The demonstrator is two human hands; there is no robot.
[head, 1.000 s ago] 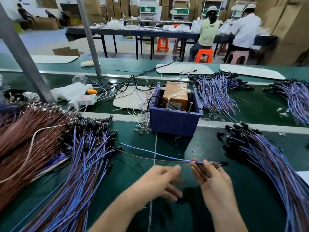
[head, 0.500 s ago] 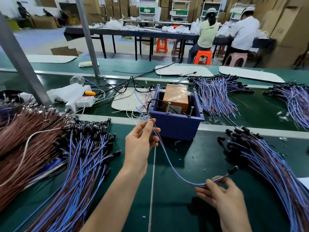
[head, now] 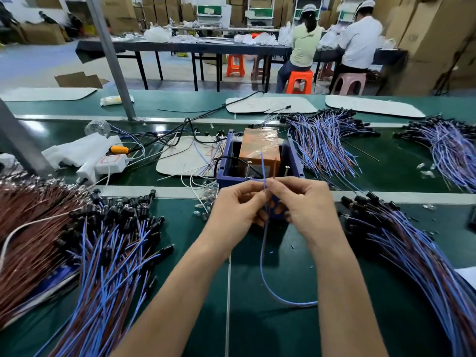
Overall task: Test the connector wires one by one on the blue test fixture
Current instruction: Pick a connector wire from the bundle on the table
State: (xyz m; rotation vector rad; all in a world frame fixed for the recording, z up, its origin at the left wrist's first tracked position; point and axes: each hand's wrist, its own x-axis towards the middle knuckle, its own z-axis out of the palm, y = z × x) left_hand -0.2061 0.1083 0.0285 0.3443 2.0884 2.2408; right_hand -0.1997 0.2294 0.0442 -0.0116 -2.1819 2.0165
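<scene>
Orange stool (head: pixel 299 82), white power strip (head: pixel 111 164)

Your one camera sits on your head, facing forward and down; your left hand (head: pixel 235 211) and right hand (head: pixel 307 206) are close beneath it, and its wide view reaches the far table (head: pixel 180 47).
</scene>
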